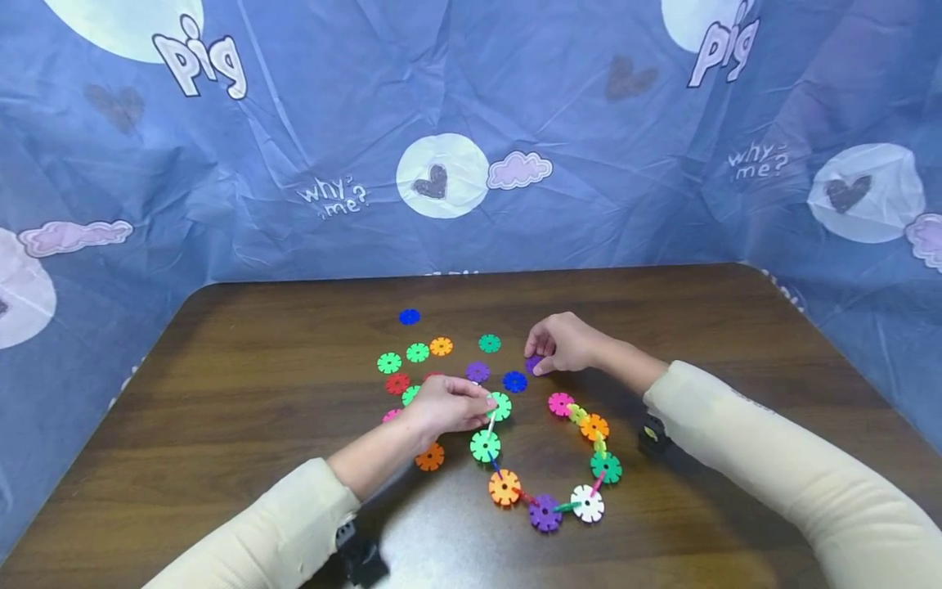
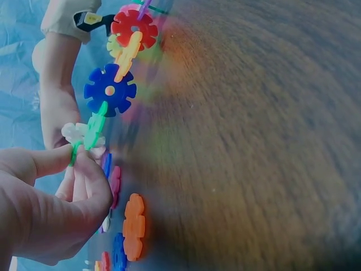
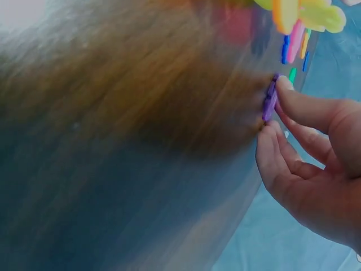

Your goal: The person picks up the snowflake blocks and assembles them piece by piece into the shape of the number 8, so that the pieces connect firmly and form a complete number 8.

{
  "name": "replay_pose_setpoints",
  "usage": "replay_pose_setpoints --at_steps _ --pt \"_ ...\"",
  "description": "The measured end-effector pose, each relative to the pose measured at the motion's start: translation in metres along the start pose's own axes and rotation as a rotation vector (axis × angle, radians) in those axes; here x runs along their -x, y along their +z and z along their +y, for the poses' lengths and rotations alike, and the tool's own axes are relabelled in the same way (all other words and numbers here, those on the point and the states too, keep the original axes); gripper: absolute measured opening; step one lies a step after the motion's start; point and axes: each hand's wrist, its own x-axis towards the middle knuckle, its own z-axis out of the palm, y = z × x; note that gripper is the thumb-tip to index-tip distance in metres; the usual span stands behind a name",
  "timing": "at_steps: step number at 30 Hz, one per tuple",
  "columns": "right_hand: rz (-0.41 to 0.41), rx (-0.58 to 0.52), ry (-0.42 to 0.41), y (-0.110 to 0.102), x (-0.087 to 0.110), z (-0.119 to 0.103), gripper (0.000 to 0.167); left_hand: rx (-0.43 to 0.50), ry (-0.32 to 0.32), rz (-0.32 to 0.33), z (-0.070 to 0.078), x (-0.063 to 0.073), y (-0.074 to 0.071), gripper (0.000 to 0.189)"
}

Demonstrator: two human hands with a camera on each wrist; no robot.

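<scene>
Notched plastic snowflake discs are slotted together in a curved chain across the table, with a purple disc point(image 1: 545, 514) at its near bend. At the chain's left end my left hand point(image 1: 449, 405) pinches a green disc point(image 1: 501, 406) between thumb and fingers. A white disc point(image 2: 73, 133) joins it to another green disc point(image 1: 485, 447), as the left wrist view shows. Farther right, my right hand point(image 1: 568, 342) holds a loose purple disc point(image 3: 271, 100) by its edges, close to the tabletop. The chain's other end is a pink disc point(image 1: 561, 404).
Several loose discs lie behind and left of the chain, among them a blue disc point(image 1: 515, 382), a teal disc point(image 1: 489, 343) and an orange disc point(image 1: 430, 456). Some are partly hidden by the left hand. A blue printed cloth point(image 1: 331, 106) hangs behind the wooden table point(image 1: 221, 409).
</scene>
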Motion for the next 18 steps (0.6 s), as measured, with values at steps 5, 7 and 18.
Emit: replay_pose_setpoints --at_steps 5,7,18 --pt "-0.014 -0.017 0.028 -0.002 0.004 0.002 0.019 0.016 -0.013 -0.023 0.001 0.000 -0.001 0.017" --pt "0.000 -0.032 0.042 -0.001 0.007 0.001 0.021 0.011 -0.010 -0.026 0.000 0.000 -0.001 0.017" --pt "0.034 -0.300 0.005 0.003 0.032 -0.018 0.008 -0.015 -0.005 -0.030 -0.001 -0.003 0.001 0.017"
